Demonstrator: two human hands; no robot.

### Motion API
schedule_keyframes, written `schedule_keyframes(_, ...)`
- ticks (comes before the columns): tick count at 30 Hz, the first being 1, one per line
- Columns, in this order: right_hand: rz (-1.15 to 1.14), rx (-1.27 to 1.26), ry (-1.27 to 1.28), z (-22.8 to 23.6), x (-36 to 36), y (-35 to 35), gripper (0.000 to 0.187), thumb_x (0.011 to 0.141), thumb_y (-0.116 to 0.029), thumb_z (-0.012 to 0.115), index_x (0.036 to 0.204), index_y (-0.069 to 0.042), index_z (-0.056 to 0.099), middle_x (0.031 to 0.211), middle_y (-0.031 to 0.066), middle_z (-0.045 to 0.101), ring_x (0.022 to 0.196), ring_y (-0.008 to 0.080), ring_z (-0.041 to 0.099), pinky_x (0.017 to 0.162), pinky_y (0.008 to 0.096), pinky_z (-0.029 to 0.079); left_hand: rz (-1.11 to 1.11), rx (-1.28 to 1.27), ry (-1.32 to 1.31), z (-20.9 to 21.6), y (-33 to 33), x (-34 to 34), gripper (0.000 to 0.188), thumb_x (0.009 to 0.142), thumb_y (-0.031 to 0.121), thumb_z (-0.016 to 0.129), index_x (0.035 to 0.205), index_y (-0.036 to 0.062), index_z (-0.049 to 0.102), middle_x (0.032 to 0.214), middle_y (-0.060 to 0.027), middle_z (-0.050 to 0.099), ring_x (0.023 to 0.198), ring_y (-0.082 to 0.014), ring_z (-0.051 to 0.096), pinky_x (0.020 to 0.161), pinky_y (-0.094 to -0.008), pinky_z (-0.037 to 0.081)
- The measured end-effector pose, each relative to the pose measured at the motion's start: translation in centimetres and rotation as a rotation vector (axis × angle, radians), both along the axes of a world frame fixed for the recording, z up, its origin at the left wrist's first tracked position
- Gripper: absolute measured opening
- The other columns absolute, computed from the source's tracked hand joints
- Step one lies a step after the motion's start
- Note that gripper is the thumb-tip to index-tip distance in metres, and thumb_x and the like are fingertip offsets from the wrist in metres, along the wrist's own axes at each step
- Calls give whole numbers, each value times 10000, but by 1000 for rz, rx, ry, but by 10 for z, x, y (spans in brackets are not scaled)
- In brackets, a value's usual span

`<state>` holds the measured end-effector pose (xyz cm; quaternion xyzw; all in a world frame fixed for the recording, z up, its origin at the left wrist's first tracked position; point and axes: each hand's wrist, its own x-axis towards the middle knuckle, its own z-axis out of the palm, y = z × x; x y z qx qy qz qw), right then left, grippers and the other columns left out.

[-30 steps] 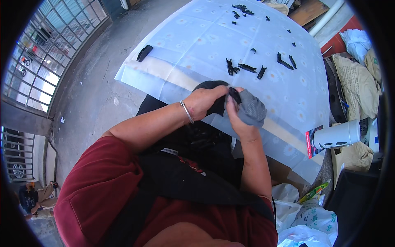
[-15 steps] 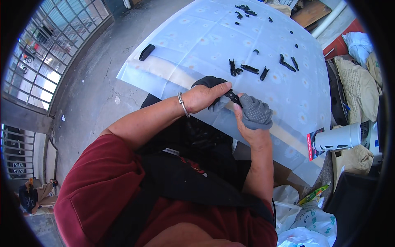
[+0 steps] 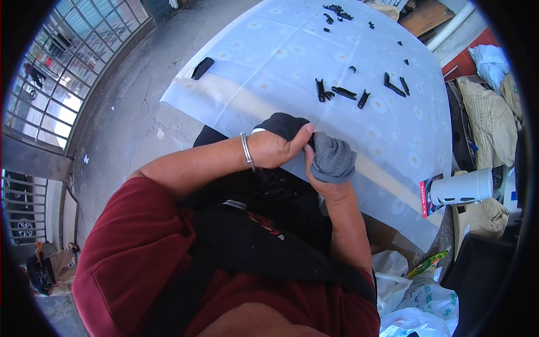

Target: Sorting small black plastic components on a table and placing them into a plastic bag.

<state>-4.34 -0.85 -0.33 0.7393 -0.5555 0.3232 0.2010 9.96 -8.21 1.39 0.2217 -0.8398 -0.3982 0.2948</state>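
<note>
Fingers: left hand (image 3: 275,144) and right hand (image 3: 328,168) are both clamped on a small black part (image 3: 313,140), a dark glove (image 3: 282,124) over the left fingers, a grey glove (image 3: 335,157) over the right.
Place: just off centre toward 2 o'clock, by the near edge of the table (image 3: 258,73), mostly covered by the hands.
Table: loose black pieces (image 3: 343,93) toward 1 o'clock, a black block (image 3: 202,68) at 11.
White tub (image 3: 463,186): on its side at 3 o'clock, red card (image 3: 426,194) at one end, inside hidden.
Black tray (image 3: 480,264): 4 o'clock, contents too dark to tell.
Plastic bags (image 3: 418,297): crumpled, between 4 and 5, contents hidden.
</note>
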Motion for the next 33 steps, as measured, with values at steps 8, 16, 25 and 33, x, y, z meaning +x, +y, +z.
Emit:
schedule_keyframes(8, -27, 68, 28, 7, 2, 1, 182, 745, -245, 607, 815, -86, 552, 743, 69, 545, 666, 258, 530, 601, 370, 426, 15, 275, -79, 10, -9, 15, 434, 915, 346, 333, 872, -20, 562, 708, -174, 580, 657, -314, 545, 649, -350, 437)
schedule_keyframes(16, -25, 68, -45, -2, 11, 6, 173, 739, -225, 610, 803, -76, 548, 749, 81, 551, 697, 275, 538, 617, 376, 430, -70, 226, -102, 8, -10, 11, 362, 908, 280, 350, 949, -18, 552, 870, -224, 580, 824, -386, 535, 730, -375, 433)
schedule_keyframes(25, -82, 576, -1, 32, -15, -19, 226, 812, -239, 501, 953, -82, 582, 880, 134, 586, 778, 307, 573, 669, 399, 445, -110, -15, -205, -7, -21, 44, 317, 904, 271, 392, 976, 2, 544, 867, -205, 558, 829, -381, 519, 727, -380, 433)
schedule_keyframes(33, -48, 375, 504, 23, -50, -136, 302, 720, -64, 522, 1000, -138, 607, 1090, 131, 550, 876, 295, 573, 752, 373, 457, -177, -162, -428, 3, -46, 34, 304, 856, 303, 474, 882, 13, 562, 698, -175, 559, 694, -343, 547, 645, -386, 443)
